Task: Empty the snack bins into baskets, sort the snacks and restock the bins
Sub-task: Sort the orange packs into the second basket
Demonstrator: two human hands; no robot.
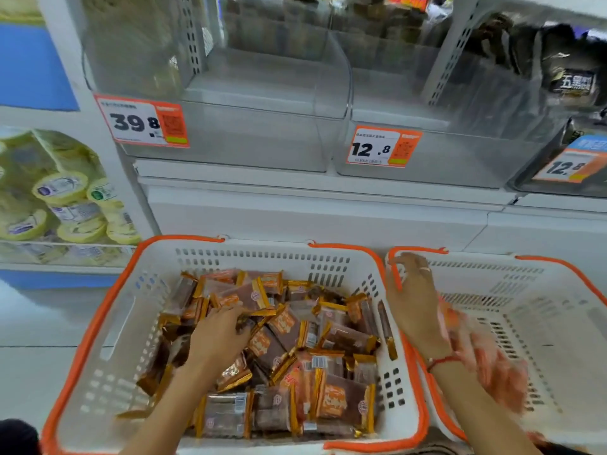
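A white basket with an orange rim sits in front of me, full of several brown and orange wrapped snacks. My left hand reaches into the pile, its fingers curled among the packets. My right hand hovers open over the left edge of a second white basket on the right. Blurred pinkish-orange packets are in mid-air below that hand, falling into the right basket. Two clear plastic bins on the shelf above look empty.
Price tags 39.8 and 12.8 hang on the bin fronts. A bin of dark packets stands at the upper right. Yellow-lidded jars fill the shelf to the left. White shelf base runs behind the baskets.
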